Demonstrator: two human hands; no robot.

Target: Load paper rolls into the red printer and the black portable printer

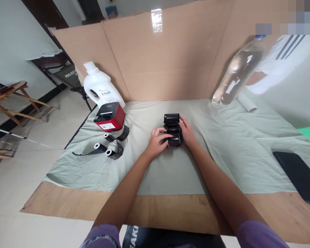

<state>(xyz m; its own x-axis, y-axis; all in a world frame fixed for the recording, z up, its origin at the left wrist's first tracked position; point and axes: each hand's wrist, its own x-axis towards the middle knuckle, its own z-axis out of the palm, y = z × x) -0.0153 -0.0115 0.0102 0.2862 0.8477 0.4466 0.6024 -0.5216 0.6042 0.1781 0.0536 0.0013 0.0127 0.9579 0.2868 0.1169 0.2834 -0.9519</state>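
A small black portable receipt printer point(174, 140) stands on the cloth in the middle, its lid point(172, 118) raised at the far side. My left hand point(157, 143) is at its left side, with the thumb and fingers gripping that edge and one finger reaching over the opened compartment. Along the right side, my right hand point(188, 132) wraps its fingers around the printer's body. Whether a paper roll sits inside is too dark and small to make out.
To the left are a red and black printer point(110, 117), several black paper rolls point(100, 148) with white cores, and a white detergent bottle point(102, 86). On the right stand a large clear bottle point(239, 70), a white tube point(246, 100) and a phone point(298, 175). A cardboard screen point(165, 55) closes the back; a person is behind it.
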